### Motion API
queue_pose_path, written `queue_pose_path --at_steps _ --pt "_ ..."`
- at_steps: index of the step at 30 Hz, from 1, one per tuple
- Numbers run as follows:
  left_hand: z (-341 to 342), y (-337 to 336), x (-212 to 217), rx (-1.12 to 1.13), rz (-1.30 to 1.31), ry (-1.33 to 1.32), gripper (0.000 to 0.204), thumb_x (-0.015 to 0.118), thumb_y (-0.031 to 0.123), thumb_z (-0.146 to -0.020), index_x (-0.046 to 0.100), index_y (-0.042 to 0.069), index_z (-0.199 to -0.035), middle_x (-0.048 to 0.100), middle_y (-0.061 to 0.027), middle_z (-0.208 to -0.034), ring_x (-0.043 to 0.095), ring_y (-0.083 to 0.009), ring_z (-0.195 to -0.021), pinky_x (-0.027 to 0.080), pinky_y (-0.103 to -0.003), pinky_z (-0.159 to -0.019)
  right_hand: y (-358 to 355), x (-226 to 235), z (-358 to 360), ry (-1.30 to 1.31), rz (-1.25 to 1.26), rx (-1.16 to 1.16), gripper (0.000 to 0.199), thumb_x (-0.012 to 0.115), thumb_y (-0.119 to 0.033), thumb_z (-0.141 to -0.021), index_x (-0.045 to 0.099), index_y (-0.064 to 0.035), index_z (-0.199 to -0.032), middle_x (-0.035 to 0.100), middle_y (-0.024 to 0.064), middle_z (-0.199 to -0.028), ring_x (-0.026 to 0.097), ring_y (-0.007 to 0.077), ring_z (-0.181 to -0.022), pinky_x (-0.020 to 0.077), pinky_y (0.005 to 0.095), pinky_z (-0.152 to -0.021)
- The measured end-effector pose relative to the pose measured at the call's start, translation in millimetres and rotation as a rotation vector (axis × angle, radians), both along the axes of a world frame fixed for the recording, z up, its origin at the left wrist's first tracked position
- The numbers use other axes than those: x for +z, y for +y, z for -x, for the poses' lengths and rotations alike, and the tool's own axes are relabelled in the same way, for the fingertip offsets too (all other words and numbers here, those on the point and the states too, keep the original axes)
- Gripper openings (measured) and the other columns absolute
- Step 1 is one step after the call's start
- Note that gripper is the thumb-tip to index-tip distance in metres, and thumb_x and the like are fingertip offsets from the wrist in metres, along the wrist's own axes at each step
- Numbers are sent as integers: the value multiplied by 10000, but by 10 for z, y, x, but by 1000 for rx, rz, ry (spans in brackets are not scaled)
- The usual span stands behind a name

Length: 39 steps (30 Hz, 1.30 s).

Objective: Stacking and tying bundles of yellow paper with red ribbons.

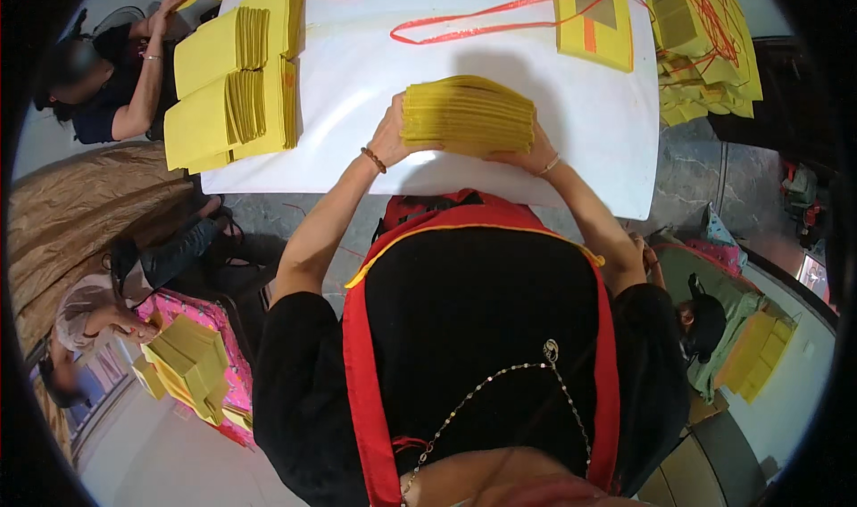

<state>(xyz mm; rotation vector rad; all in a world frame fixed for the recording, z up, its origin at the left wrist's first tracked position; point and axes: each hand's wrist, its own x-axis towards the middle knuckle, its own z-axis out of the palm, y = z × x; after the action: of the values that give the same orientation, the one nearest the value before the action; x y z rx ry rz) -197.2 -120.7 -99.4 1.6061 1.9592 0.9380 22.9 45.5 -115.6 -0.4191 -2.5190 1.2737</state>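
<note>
Between my two hands stands a thick stack of yellow paper pieces (468, 114), with its layered edges facing up. It is at the front part of the white table (375, 87). My left hand (390, 134), a beaded bracelet at its wrist, closes on the stack's left end. Opposite it, my right hand (532, 156) grips the right end and its lower corner. The fingers of both hands are partly hidden behind the stack.
More yellow stacks (201, 105) line the table's left side. Red string (464, 18) loops across the far side to a tied yellow bundle (616, 38). Further bundles (705, 34) pile up at the right. Co-workers sit at the left (94, 87), lower left (89, 311) and right (705, 319).
</note>
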Motion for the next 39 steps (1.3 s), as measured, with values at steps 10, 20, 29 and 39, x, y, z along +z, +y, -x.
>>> queue_pose_path --at_steps 10,20,29,39 --pt "-10 -41 101 27 54 -249 888 823 253 -506 318 16 -1197 436 -153 -1132 423 -301 -1087 361 -357 -928 142 1192 112 -83 35 112 1095 798 -408 -474 206 -90 -1338 416 126 -1219 387 290 -1144 300 368 -967" --pt "-53 55 413 2 68 -400 918 820 266 -480 334 43 -1226 388 -173 -1209 385 -302 -1132 326 -375 -955 -259 1286 665 -475 -719 155 1034 768 -347 -515 190 -177 -1355 477 120 -1137 495 312 -977 414 405 -824" --pt "-119 -9 540 -15 -77 -1047 1284 793 161 -517 -193 104 -1338 91 -124 -1415 93 -225 -1305 125 -354 -1048 -61 1079 501 222 450 4 1033 807 -100 -531 168 -68 -1343 394 111 -1242 407 209 -1134 350 317 -947" --pt "-99 18 236 47 25 -211 1385 862 318 -345 -55 32 -1343 257 -207 -1314 297 -358 -1195 275 -418 -994 19 -126 380 -86 261 194 1239 848 -350 -433 65 -82 -1355 147 154 -1367 139 309 -1274 165 401 -1045"
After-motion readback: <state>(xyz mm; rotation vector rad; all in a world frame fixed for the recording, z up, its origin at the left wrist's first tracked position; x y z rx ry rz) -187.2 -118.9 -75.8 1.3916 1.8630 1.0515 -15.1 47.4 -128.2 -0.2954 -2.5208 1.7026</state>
